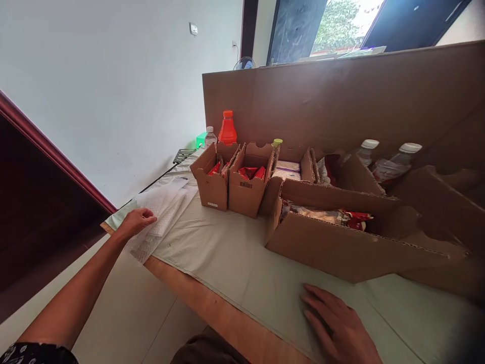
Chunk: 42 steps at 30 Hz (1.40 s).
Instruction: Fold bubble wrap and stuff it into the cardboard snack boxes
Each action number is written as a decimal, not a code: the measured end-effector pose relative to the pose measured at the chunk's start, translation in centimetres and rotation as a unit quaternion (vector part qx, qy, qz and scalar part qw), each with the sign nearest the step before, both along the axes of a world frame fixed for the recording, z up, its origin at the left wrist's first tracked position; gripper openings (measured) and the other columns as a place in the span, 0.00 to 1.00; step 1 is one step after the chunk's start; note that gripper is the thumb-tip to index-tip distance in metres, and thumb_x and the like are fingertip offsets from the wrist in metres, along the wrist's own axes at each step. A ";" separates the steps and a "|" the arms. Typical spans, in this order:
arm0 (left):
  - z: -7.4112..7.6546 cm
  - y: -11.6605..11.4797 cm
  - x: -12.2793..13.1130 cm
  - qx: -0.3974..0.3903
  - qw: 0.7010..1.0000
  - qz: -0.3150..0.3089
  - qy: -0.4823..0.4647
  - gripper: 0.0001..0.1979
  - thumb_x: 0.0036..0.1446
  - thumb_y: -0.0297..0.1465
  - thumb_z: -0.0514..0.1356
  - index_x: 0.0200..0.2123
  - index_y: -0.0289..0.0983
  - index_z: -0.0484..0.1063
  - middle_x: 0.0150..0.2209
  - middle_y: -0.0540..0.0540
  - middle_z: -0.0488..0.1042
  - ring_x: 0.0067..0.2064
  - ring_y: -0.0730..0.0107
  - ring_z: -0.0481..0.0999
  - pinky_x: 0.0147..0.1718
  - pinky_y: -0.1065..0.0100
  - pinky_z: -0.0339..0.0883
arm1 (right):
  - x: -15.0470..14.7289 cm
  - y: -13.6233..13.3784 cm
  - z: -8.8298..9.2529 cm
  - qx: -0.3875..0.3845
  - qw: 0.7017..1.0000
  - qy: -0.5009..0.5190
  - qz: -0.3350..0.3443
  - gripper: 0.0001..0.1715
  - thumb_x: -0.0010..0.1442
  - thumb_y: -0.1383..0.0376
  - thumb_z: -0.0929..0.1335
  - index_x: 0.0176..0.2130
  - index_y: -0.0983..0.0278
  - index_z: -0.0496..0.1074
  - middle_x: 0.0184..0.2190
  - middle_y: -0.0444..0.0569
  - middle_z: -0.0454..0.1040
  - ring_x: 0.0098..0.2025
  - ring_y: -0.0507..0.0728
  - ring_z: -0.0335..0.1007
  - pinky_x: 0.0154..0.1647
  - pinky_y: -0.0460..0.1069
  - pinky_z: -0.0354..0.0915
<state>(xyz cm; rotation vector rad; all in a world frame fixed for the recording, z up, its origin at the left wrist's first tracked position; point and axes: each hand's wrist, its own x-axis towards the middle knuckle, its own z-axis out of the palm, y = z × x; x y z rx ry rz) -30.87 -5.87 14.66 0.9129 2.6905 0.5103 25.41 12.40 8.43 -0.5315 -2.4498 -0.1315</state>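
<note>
Bubble wrap point(166, 202) lies enclosing nothing; the left hand point(139, 221) overlaps it, grip indeterminable; the right hand point(337, 321) spreads, unladen.

Bubble wrap point(168, 205) at the left end of the bench point(227, 250); boxes point(249, 197) to its right, packets point(253, 173) inside; bottles point(228, 132) behind, before a panel point(322, 101).

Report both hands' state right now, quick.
Left hand: fingers curled at the bubble wrap; whether it grips it cannot be told.
Right hand: open, palm down at the cloth, holding nothing visible.
</note>
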 end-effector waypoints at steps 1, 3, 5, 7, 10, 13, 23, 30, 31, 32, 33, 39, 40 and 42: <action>0.0 0.1 0.0 -0.004 1.000 0.002 -0.002 0.12 0.65 0.38 0.64 0.43 0.34 0.75 0.43 0.46 0.78 0.43 0.63 0.79 0.44 0.58 0.75 | -0.1 0.0 0.0 0.000 1.000 0.004 0.001 0.20 0.72 0.58 0.61 0.41 0.61 0.79 0.45 0.53 0.82 0.43 0.61 0.82 0.36 0.54 0.75; 0.0 0.4 0.1 -0.006 1.000 0.013 -0.006 0.13 0.65 0.38 0.64 0.45 0.34 0.75 0.44 0.45 0.78 0.43 0.63 0.79 0.42 0.59 0.76 | -0.1 -0.2 -0.2 -0.005 1.000 0.006 0.001 0.20 0.72 0.59 0.61 0.41 0.61 0.80 0.45 0.53 0.82 0.43 0.61 0.81 0.35 0.54 0.75; -0.1 0.7 0.2 0.004 0.999 0.030 -0.011 0.13 0.65 0.38 0.64 0.46 0.33 0.75 0.45 0.45 0.78 0.42 0.64 0.79 0.39 0.61 0.76 | 0.1 -0.3 -0.3 -0.012 1.000 0.008 0.000 0.19 0.72 0.59 0.61 0.41 0.60 0.80 0.45 0.53 0.82 0.43 0.61 0.81 0.35 0.54 0.75; 0.1 0.7 0.3 0.024 0.998 0.052 -0.013 0.14 0.65 0.38 0.64 0.46 0.33 0.75 0.44 0.46 0.77 0.39 0.65 0.79 0.36 0.63 0.76 | 0.4 -0.4 -0.5 -0.023 1.000 0.012 -0.005 0.19 0.72 0.58 0.61 0.41 0.60 0.80 0.45 0.53 0.82 0.43 0.61 0.81 0.35 0.54 0.75; 1.6 0.3 0.7 0.076 0.994 0.082 -0.005 0.12 0.65 0.38 0.63 0.40 0.33 0.75 0.38 0.48 0.76 0.35 0.68 0.76 0.32 0.67 0.72 | 1.2 -0.5 -0.7 -0.042 0.999 0.017 -0.012 0.19 0.71 0.58 0.62 0.42 0.59 0.80 0.45 0.53 0.82 0.43 0.61 0.81 0.36 0.54 0.75; 4.6 -0.6 2.0 0.154 0.986 0.071 -0.003 0.12 0.58 0.38 0.60 0.33 0.35 0.74 0.35 0.47 0.76 0.35 0.64 0.75 0.29 0.68 0.68 | 1.5 -0.6 -0.4 -0.058 0.998 0.034 -0.002 0.17 0.71 0.58 0.63 0.42 0.58 0.80 0.44 0.52 0.83 0.43 0.62 0.81 0.35 0.54 0.75; 10.2 0.8 19.7 0.130 0.904 -0.387 -0.125 0.07 0.50 0.34 0.59 0.27 0.41 0.76 0.55 0.44 0.79 0.57 0.54 0.77 0.47 0.66 0.73 | -2.7 -6.6 6.1 -0.298 0.949 0.096 0.027 0.29 0.66 0.63 0.68 0.64 0.56 0.66 0.61 0.55 0.73 0.61 0.61 0.72 0.58 0.57 0.72; 3.7 6.4 30.9 0.174 0.712 -0.665 0.147 0.08 0.48 0.21 0.59 0.31 0.38 0.75 0.62 0.39 0.74 0.58 0.49 0.76 0.54 0.50 0.69 | -0.7 -7.2 6.2 -0.583 0.767 0.269 0.011 0.45 0.62 0.47 0.70 0.70 0.58 0.58 0.60 0.62 0.73 0.58 0.67 0.74 0.52 0.61 0.75; 2.4 7.0 32.2 0.170 0.685 -0.688 0.171 0.08 0.49 0.22 0.60 0.33 0.37 0.76 0.63 0.37 0.73 0.59 0.47 0.75 0.55 0.49 0.69 | 0.3 -7.1 5.2 -0.586 0.753 0.300 -0.012 0.44 0.63 0.46 0.70 0.69 0.59 0.58 0.60 0.62 0.73 0.58 0.67 0.74 0.53 0.62 0.74; 1.3 7.5 33.2 0.163 0.665 -0.704 0.188 0.08 0.49 0.24 0.61 0.35 0.36 0.76 0.63 0.35 0.72 0.59 0.46 0.74 0.54 0.49 0.69 | 1.5 -7.0 4.0 -0.579 0.744 0.329 -0.049 0.42 0.64 0.47 0.70 0.69 0.59 0.60 0.60 0.62 0.73 0.58 0.67 0.74 0.53 0.62 0.74; 0.2 7.7 34.1 0.155 0.652 -0.716 0.197 0.08 0.51 0.25 0.62 0.37 0.35 0.77 0.62 0.33 0.72 0.59 0.45 0.74 0.54 0.49 0.69 | 2.9 -7.0 2.9 -0.561 0.741 0.356 -0.096 0.39 0.64 0.48 0.69 0.68 0.59 0.61 0.60 0.63 0.73 0.58 0.67 0.74 0.53 0.61 0.74; -2.1 6.8 34.9 0.154 0.700 -0.678 0.161 0.08 0.58 0.29 0.61 0.41 0.35 0.75 0.59 0.33 0.74 0.58 0.47 0.75 0.55 0.47 0.70 | 10.3 -8.1 0.8 -0.340 0.816 0.345 -0.315 0.24 0.68 0.55 0.67 0.60 0.60 0.69 0.62 0.61 0.72 0.59 0.64 0.73 0.51 0.57 0.75; -2.0 6.5 34.8 0.167 0.718 -0.656 0.160 0.09 0.60 0.27 0.59 0.43 0.35 0.75 0.58 0.33 0.75 0.58 0.47 0.75 0.55 0.47 0.70 | 9.9 -8.4 1.3 -0.315 0.844 0.310 -0.306 0.20 0.69 0.58 0.67 0.58 0.59 0.71 0.61 0.59 0.72 0.59 0.63 0.73 0.53 0.58 0.74; -2.0 6.3 34.9 0.191 0.746 -0.617 0.166 0.13 0.62 0.24 0.55 0.49 0.35 0.73 0.59 0.34 0.75 0.60 0.49 0.74 0.55 0.49 0.71 | 7.3 -8.5 2.4 -0.279 0.901 0.222 -0.249 0.16 0.70 0.63 0.65 0.55 0.59 0.73 0.60 0.56 0.74 0.60 0.62 0.72 0.58 0.59 0.71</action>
